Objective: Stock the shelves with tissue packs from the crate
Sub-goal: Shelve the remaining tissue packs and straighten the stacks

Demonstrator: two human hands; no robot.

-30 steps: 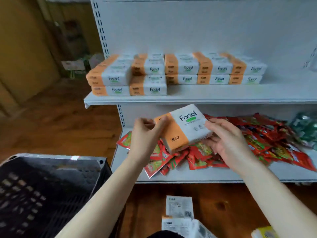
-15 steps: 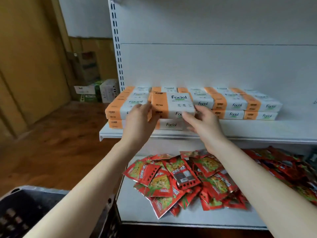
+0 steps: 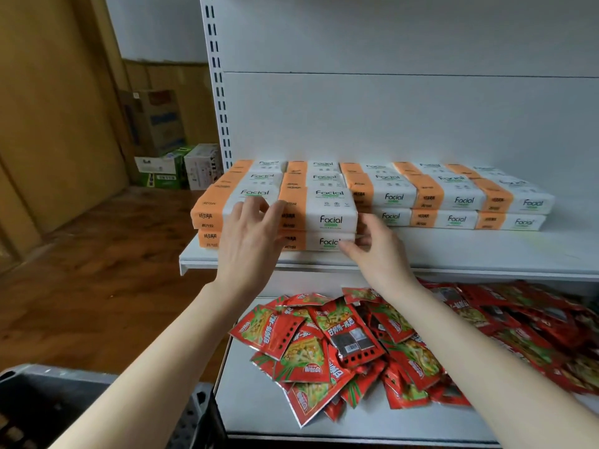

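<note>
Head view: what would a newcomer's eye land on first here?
The eye falls first on the orange-and-white tissue packs stacked two high along the upper shelf, where the left hand and right hand touch the front stack near its left end. Below, a heap of red snack sachets sprawls over the lower shelf.

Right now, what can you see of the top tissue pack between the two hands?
The top tissue pack is a flat, soft-looking block in white wrap with an orange band at its left end and "Facial" printed in black. It lies level on a lower pack at the front of the upper shelf. The left hand rests straight fingers on its orange end; the right hand is at its right end.
</note>
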